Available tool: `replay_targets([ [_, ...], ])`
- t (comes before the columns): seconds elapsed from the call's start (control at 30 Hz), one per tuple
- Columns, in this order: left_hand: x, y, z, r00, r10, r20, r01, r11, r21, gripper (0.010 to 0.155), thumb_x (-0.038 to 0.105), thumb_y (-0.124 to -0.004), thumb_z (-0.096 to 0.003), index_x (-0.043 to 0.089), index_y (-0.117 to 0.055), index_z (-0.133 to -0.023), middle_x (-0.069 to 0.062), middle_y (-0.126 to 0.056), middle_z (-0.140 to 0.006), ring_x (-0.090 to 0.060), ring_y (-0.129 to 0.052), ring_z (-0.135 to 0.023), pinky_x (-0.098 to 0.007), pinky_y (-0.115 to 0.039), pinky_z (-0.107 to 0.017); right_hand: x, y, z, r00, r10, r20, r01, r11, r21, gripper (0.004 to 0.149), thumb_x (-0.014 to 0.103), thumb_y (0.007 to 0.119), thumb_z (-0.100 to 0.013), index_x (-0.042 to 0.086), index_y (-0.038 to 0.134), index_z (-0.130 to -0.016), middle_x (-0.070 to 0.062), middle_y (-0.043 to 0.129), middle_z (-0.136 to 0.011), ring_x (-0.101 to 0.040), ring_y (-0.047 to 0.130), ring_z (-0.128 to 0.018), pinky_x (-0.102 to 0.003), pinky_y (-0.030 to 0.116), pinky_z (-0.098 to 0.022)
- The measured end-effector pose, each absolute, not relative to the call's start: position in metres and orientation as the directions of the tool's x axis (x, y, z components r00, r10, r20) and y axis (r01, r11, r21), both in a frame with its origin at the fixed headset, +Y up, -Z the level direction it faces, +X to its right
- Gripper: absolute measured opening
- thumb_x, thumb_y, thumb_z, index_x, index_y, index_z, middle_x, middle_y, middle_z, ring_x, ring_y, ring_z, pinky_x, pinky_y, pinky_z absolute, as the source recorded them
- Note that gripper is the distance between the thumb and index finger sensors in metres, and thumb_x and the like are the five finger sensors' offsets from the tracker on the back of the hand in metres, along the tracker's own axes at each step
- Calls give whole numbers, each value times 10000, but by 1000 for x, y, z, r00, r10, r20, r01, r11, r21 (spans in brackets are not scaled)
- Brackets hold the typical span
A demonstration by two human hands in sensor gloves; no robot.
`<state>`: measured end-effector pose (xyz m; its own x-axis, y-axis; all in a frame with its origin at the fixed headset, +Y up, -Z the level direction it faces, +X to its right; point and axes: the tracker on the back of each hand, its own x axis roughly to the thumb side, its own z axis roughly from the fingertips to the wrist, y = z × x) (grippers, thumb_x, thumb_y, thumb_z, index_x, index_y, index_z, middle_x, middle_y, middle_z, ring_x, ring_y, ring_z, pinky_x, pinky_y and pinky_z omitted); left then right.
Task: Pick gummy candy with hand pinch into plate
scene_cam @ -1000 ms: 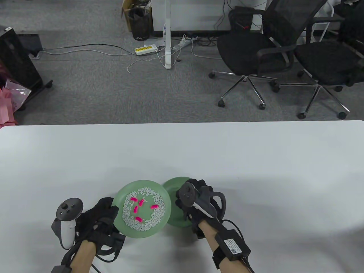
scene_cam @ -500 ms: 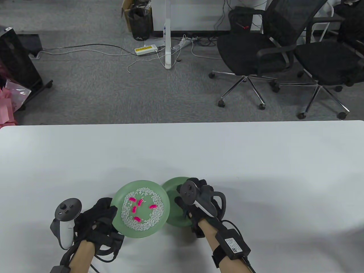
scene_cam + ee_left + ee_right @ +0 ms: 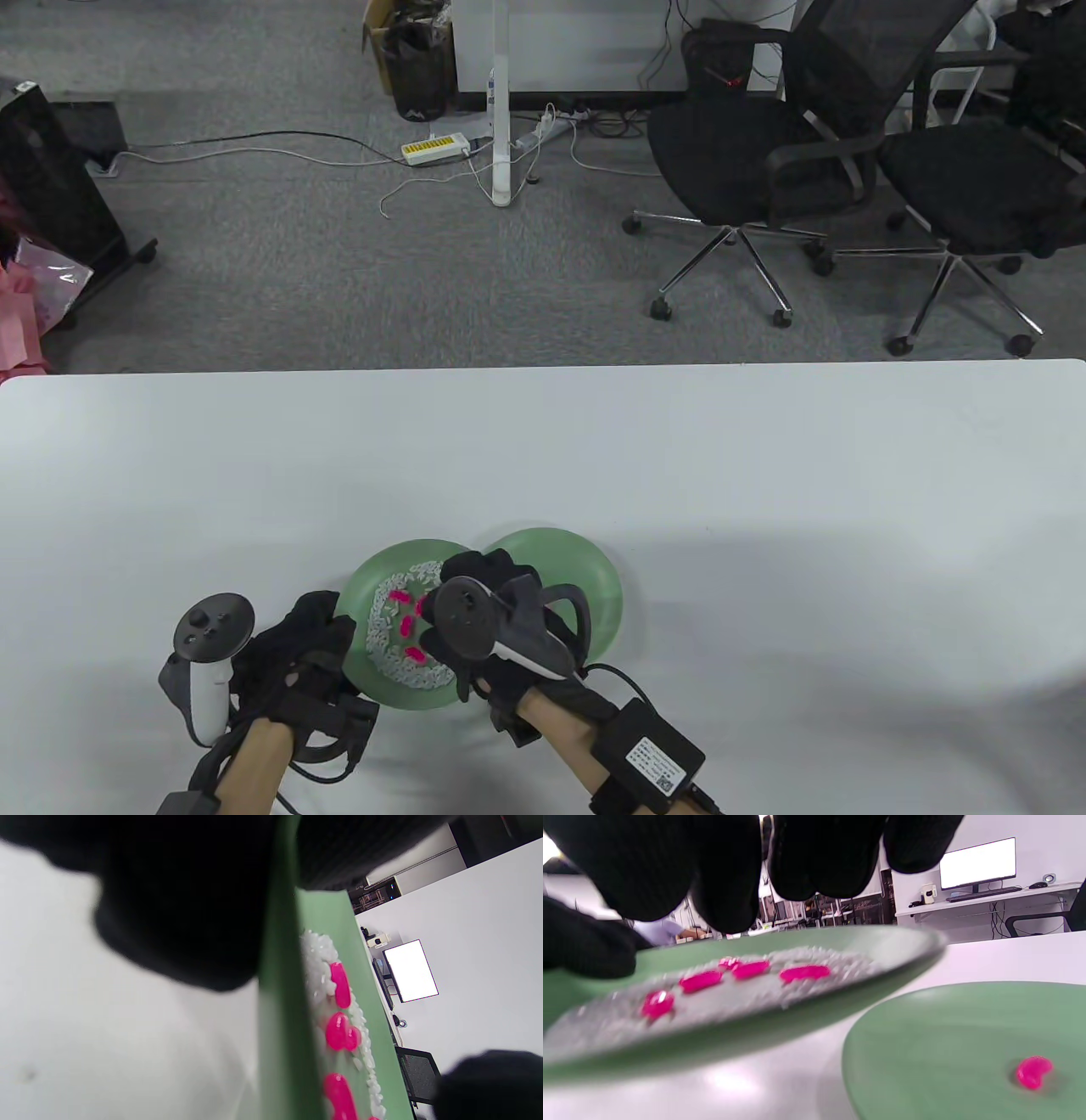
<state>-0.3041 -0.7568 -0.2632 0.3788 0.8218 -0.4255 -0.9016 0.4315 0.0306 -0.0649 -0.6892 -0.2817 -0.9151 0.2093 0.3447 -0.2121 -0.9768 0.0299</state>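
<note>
Step in hand, by my read: reach for the next candy. Right hand (image 3: 501,632) hovers over the rice plate (image 3: 361,586) near the table's front edge; fingertips (image 3: 729,899) hang just above the pink gummy candies (image 3: 746,969), thumb apart from the fingers, nothing between them.

Left hand (image 3: 297,658) grips that plate's left rim and holds it tilted; its fingers (image 3: 178,912) wrap the edge.

Candies: glossy, bean-shaped, at least 4 lying on white rice grains (image 3: 399,666).

Empty-side plate (image 3: 594,577) sits just right, partly under the first; 1 candy (image 3: 1033,1071) lies in it.

Next move calls for lowering and closing thumb and forefinger on 1 candy without scooping rice.
</note>
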Motion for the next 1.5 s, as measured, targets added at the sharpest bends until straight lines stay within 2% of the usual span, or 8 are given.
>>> replay_targets([
  [0.37,-302,-753,-261,379,822,-425,-900,435,39,515,305,-829,-414,162,-797,-908,-74,-1017,-674,-258,-1096,-105,-320,-929,-91,-87,-706,-276,-928,128,350,-123,-992,37,430,468,907,-314,335,940,-722,59,740,-982,-264,738,-883,-547,612,-695],
  [0.63,-303,-752,-260,356,827,-435,-907,419,54,511,301,-826,-414,161,-798,-905,-82,-1014,-677,-268,-1096,-105,-321,-931,-90,-93,-708,-275,-921,172,350,-166,-985,50,431,427,914,-320,263,956,-716,58,733,-975,-264,736,-876,-542,615,-692],
  [1.0,-298,-751,-259,395,824,-405,-892,450,45,513,308,-828,-415,169,-799,-907,-66,-1019,-676,-257,-1097,-110,-322,-929,-95,-91,-711,-280,-910,209,357,-199,-978,65,455,457,884,-317,209,940,-695,52,726,-962,-274,726,-873,-544,610,-691],
  [1.13,-298,-752,-259,394,824,-407,-892,449,46,512,309,-828,-415,170,-801,-907,-65,-1022,-672,-256,-1097,-109,-322,-928,-95,-80,-700,-283,-902,263,342,-264,-963,46,453,461,879,-317,216,936,-694,54,725,-961,-271,725,-876,-544,612,-690],
  [1.3,-303,-756,-260,381,817,-432,-894,445,52,512,306,-829,-416,169,-801,-908,-68,-1021,-674,-260,-1095,-112,-325,-927,-98,-41,-680,-302,-912,332,242,-340,-940,8,451,460,878,-320,216,936,-694,52,725,-962,-273,725,-874,-543,611,-690],
  [1.43,-307,-757,-261,368,818,-443,-895,440,70,511,304,-830,-416,168,-802,-908,-70,-1020,-676,-265,-1094,-114,-329,-925,-99,-2,-683,-323,-930,344,127,-349,-937,-16,450,461,877,-320,215,936,-692,49,728,-958,-275,731,-868,-541,619,-683],
  [1.5,-308,-757,-261,364,819,-444,-896,439,74,511,304,-830,-417,168,-802,-908,-69,-1020,-676,-263,-1095,-114,-329,-925,-100,18,-694,-332,-930,363,55,-364,-932,9,450,461,878,-321,212,936,-692,46,729,-957,-276,732,-866,-541,621,-680],
])
